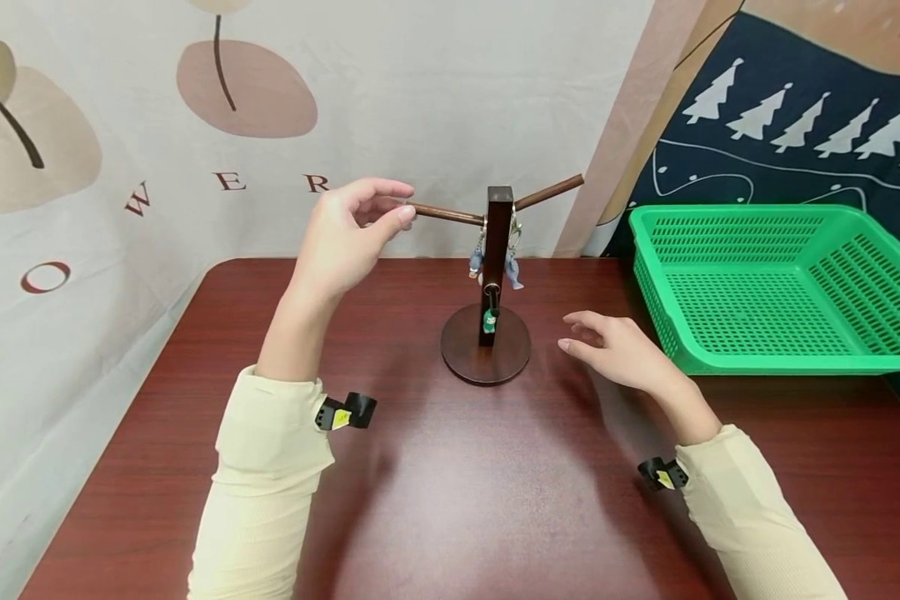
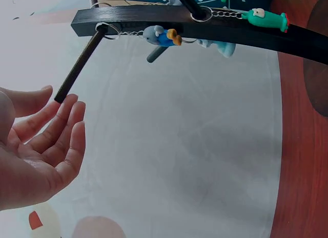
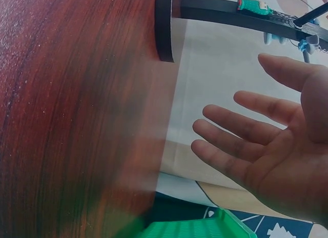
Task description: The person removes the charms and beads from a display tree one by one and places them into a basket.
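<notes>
A dark wooden stand [image 1: 499, 250] with a round base [image 1: 486, 358] and slanting pegs stands on the table, several keychains hanging from it. My left hand [image 1: 345, 237] is at the outer end of the left peg [image 1: 450, 215]. In the left wrist view its fingers are loosely extended around the peg's tip; whether they touch it I cannot tell. A grey-blue figure keychain [image 2: 160, 36] hangs by its ring at that peg's inner end. On the front peg hangs a green figure keychain [image 2: 266, 19]. Blue keychains [image 1: 513, 271] hang on the right side. My right hand [image 1: 618, 350], relaxed and holding nothing, hovers right of the base.
A green plastic basket [image 1: 795, 363] stands at the right of the reddish-brown table [image 1: 450, 500]. Behind the table hangs a printed cloth [image 1: 435, 100]. The right peg [image 1: 551, 192] juts up and outward from the stand.
</notes>
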Motion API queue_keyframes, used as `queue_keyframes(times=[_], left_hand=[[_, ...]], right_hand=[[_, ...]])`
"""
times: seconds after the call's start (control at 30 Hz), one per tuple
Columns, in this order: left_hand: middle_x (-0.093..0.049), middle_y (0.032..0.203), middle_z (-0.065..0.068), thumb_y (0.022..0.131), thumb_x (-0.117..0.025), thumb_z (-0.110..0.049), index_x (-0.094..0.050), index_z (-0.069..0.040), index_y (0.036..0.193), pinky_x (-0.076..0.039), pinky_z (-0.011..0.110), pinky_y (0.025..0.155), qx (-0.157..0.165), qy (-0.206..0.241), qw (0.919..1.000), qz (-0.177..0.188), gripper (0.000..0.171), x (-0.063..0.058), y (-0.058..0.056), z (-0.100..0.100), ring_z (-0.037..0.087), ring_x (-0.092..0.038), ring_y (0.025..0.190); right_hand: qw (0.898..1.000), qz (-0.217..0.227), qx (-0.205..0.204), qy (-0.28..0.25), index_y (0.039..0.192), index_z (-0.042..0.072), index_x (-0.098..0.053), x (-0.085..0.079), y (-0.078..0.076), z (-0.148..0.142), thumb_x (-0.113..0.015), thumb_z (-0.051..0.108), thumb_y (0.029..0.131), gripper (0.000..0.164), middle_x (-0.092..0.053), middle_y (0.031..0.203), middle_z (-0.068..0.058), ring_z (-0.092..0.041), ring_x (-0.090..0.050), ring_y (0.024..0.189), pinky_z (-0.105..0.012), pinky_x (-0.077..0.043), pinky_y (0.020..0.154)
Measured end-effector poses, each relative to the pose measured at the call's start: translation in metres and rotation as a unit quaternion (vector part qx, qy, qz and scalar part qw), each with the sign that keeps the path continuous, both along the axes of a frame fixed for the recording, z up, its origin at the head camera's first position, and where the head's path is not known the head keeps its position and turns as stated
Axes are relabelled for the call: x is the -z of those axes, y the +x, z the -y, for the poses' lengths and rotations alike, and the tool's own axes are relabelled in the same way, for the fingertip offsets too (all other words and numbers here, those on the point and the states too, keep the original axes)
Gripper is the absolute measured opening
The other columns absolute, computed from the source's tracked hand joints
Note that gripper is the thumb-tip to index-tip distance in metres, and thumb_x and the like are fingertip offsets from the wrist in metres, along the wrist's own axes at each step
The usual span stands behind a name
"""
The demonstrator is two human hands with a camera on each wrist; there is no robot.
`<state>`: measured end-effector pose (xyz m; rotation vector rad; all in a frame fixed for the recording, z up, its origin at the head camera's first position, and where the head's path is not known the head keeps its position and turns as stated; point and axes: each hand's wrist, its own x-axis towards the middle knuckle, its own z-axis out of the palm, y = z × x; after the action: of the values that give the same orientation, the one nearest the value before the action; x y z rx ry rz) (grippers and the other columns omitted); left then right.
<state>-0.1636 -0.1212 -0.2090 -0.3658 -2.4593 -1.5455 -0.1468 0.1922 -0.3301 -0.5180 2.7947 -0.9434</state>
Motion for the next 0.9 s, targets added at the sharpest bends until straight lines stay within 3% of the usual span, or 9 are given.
queue_keyframes(times=[0.13,0.43,0.73,0.9], left_hand=[[-0.067,0.084,0.003,0.087,-0.06,-0.009,-0.066,-0.002,0.103,-0.047,0.022,0.07,-0.013,0.004,0.9997,0.02,0.018,-0.002,-0.002,-0.002,0.011,-0.062,0.075],[-0.067,0.08,0.003,0.087,-0.062,-0.009,-0.067,-0.001,0.098,-0.049,0.023,0.069,-0.022,0.013,0.9986,0.046,0.014,-0.004,-0.004,-0.003,0.011,-0.063,0.074],[-0.068,0.078,0.006,0.086,-0.063,-0.006,-0.067,0.002,0.095,-0.049,0.023,0.067,-0.02,0.044,0.9972,0.057,0.013,-0.004,-0.005,-0.004,0.011,-0.063,0.071],[-0.068,0.078,0.008,0.086,-0.063,-0.005,-0.067,0.004,0.095,-0.049,0.022,0.066,-0.02,0.051,0.997,0.056,0.013,-0.004,-0.005,-0.004,0.011,-0.064,0.069]], right_hand=[[1.0,0.002,-0.003,-0.001,0.122,0.0,-0.054,0.0,-0.001,0.001,-0.059,0.027,0.09,0.042,-0.059,0.113,-0.021,-0.03,-0.057,0.104,-0.047,-0.045,0.086],[1.0,-0.004,-0.016,-0.007,0.12,0.001,-0.055,-0.014,-0.007,0.005,-0.059,0.024,0.09,0.038,-0.062,0.108,-0.017,-0.027,-0.06,0.096,-0.045,-0.047,0.082],[0.998,-0.018,-0.051,-0.041,0.121,0.004,-0.055,-0.045,-0.017,0.012,-0.058,0.024,0.091,0.036,-0.061,0.11,-0.014,-0.023,-0.059,0.099,-0.041,-0.048,0.083],[0.995,-0.025,-0.05,-0.083,0.121,0.006,-0.057,-0.068,-0.023,0.018,-0.059,0.024,0.09,0.035,-0.062,0.111,-0.011,-0.02,-0.059,0.1,-0.04,-0.045,0.085]])
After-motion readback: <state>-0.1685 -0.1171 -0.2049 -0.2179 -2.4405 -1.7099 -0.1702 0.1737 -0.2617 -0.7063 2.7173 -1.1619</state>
